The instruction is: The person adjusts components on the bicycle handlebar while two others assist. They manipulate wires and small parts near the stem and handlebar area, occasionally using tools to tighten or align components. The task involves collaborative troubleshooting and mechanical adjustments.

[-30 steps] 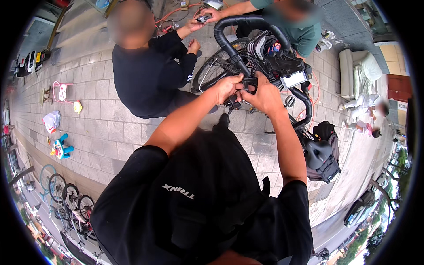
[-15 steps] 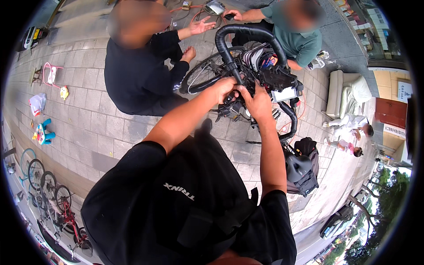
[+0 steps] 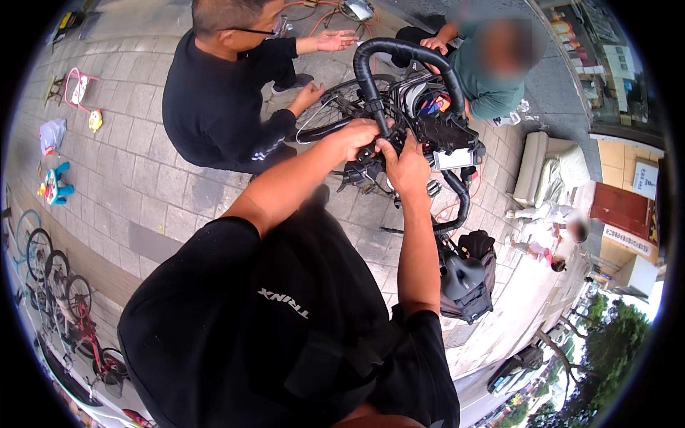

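A bicycle with a black-taped drop handlebar (image 3: 367, 71) stands before me. My left hand (image 3: 359, 138) is closed by the near side of the bar, against black fittings; what its fingers grip is hidden. Just right of it, my right hand (image 3: 408, 165) is closed too, thumb and fingers pressed at the dark parts and cables at the bar's middle. The hands nearly touch. A phone-like device with a pale screen (image 3: 457, 158) sits right of my right hand. Nearer me is the bicycle's black saddle (image 3: 462, 277), beside a dark bag (image 3: 477, 303).
A person in black (image 3: 217, 107) crouches at the left, hands out near the wheel. Another in a green shirt (image 3: 492, 93) sits beyond the handlebar. A pale sofa (image 3: 531, 167) and two more people stand right. Parked bicycles (image 3: 61, 271) and toys lie left.
The person in green has drawn back the hand that held a dark object toward the other. The person in black has turned the head. My hands stay on the same parts; the view has shifted slightly.
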`<state>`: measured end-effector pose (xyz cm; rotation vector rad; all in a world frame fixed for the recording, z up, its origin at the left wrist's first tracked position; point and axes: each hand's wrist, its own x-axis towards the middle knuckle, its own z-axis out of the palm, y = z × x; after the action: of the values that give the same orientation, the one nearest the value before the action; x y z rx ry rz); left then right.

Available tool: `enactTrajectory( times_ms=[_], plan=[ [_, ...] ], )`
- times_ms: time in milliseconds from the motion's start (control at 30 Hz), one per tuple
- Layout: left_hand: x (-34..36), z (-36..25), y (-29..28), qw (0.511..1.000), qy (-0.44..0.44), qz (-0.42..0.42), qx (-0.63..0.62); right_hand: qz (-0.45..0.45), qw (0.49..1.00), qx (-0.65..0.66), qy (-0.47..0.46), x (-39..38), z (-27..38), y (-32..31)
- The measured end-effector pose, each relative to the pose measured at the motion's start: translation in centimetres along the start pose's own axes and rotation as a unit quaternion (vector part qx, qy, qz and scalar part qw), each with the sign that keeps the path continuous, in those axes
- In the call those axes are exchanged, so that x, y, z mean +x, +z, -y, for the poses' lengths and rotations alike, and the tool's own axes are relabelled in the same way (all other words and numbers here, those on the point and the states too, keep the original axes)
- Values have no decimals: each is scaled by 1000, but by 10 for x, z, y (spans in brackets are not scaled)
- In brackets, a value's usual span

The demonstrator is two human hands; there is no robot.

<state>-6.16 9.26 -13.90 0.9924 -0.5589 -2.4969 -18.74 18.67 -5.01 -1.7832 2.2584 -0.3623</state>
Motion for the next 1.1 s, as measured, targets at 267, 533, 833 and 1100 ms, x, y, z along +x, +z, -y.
enactTrajectory(
  times_ms=[267, 533, 833, 1100],
  plan=[
    [8, 6, 3, 998, 43, -5, -37, -65, 992, -105, 5, -1, 1, 20],
    [-22, -6, -30, 994, 108, 33, -6, -153, 979, -134, 11, -4, 1, 44],
    [-54, -75, -47, 960, 274, 19, 55, -15, 997, -79, -19, 13, -5, 10],
    [-44, -86, -44, 962, 234, -41, 132, -165, 984, -62, 28, -4, 15, 40]
  ],
)
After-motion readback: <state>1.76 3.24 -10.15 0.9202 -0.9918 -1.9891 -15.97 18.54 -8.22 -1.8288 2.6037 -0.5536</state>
